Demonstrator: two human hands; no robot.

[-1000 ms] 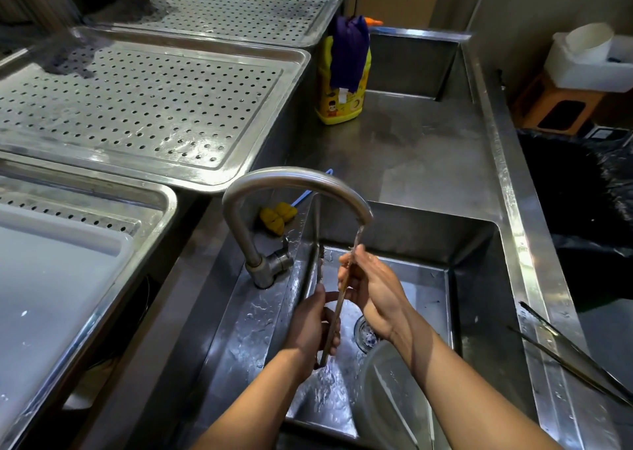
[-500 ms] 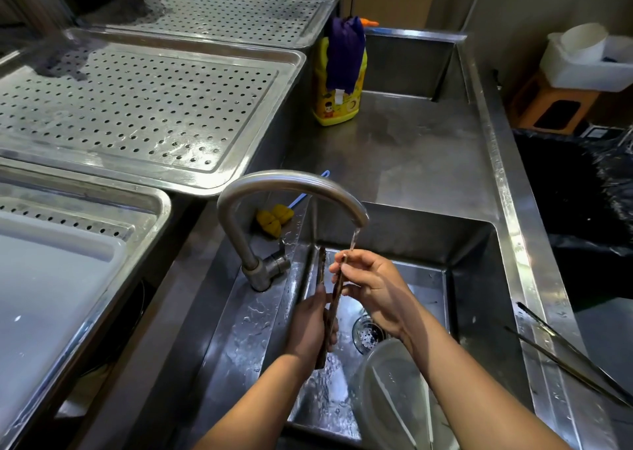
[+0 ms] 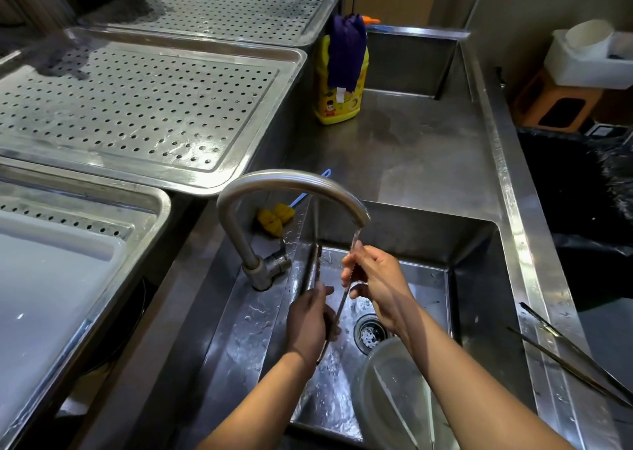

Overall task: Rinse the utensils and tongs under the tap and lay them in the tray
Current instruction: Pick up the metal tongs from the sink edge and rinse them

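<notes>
Rinsing 1 tongs (image 3: 337, 307) w/ 2 hands, under tap (image 3: 294, 189).

Both forearms bare, no sleeves, hands (image 3: 310, 323) ungloved.

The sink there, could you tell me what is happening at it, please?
A person is rinsing tongs under the running tap. The left hand grips their lower end, and the right hand rubs one arm up near the stream. Another pair of tongs lies on the sink's right rim. The perforated tray holds no utensils yet.
</notes>
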